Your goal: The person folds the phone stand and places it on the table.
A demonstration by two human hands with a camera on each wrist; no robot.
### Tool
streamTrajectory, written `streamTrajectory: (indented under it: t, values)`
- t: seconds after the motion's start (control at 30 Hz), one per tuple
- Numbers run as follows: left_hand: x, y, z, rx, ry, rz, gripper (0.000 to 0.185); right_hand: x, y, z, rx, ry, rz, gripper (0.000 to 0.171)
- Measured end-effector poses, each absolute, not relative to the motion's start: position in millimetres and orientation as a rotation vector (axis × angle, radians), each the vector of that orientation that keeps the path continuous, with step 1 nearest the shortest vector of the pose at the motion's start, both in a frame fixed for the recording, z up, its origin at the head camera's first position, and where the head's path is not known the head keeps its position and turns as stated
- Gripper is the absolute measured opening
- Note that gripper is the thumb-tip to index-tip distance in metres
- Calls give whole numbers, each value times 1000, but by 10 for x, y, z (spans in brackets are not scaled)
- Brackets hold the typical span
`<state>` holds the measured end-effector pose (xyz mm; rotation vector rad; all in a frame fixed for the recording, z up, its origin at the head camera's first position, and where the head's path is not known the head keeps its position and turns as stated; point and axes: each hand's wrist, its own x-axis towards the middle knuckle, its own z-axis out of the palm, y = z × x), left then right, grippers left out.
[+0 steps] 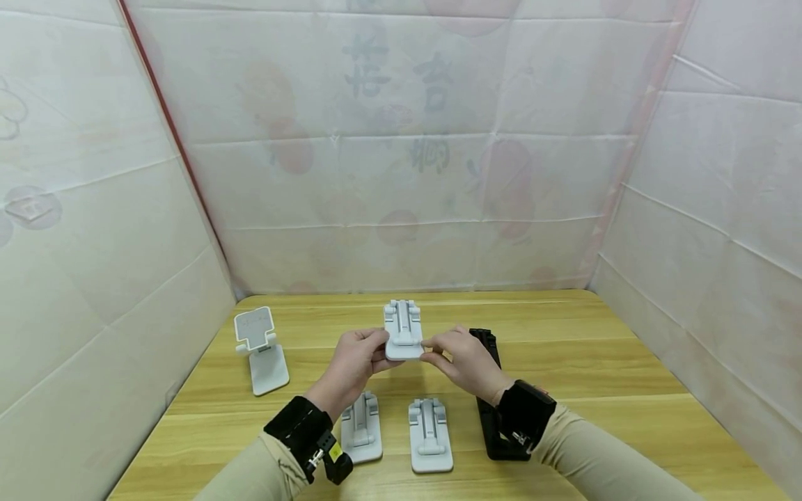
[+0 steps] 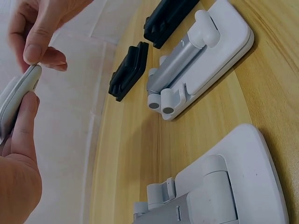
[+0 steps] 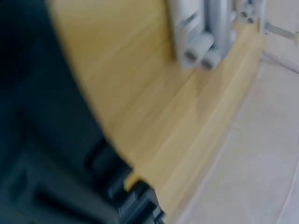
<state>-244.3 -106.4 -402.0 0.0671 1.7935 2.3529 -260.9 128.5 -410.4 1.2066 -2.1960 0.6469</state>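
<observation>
So here's where it stands from where I'm watching: one white stand is already unfolded and standing upright over on the left side of the table, plate up, base flat on the wood. That looks like the only finished one. The person has a second, folded stand lifted off the table, held in the air between both hands, roughly over the middle. The left hand pinches its left edge, thumb on one side and fingers on the other, and the left wrist view shows that grip up close. The right hand pinches the lower right corner with thumb and fingertip. The stand is still folded flat as far as I can tell, so I'd say the opening of this one has barely begun, if at all. Nearer the person, two more white folded stands lie flat side by side, the left one partly behind the left wrist and the right one just beside it. A black stand lies folded along the right, mostly under the right forearm; the left wrist view makes it look like there may be two black pieces there, I can't tell for sure. The right wrist view is too blurred to add much. My guess: one done, one in hand, at least three left.
</observation>
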Motion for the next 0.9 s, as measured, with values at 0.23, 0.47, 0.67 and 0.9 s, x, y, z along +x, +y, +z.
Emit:
streamTrajectory:
  t: [0.23,0.47,0.67,0.9]
  values:
    - [-2459,-1073,-4022,84,1789,2362,37,-2573,1279,-4068,767,-2750,1599,37]
    - [-2456,-1070,-4033,110,1818,2288,40,-2600,1288,-4051,704,-2786,2103,25]
    - [-2456,-1055,-4043,144,1861,2207,42,-2557,1248,-4064,622,-2726,2280,19]
    - [-2456,-1065,-4083,115,1894,2117,42,-2515,1210,-4090,450,-2621,2469,22]
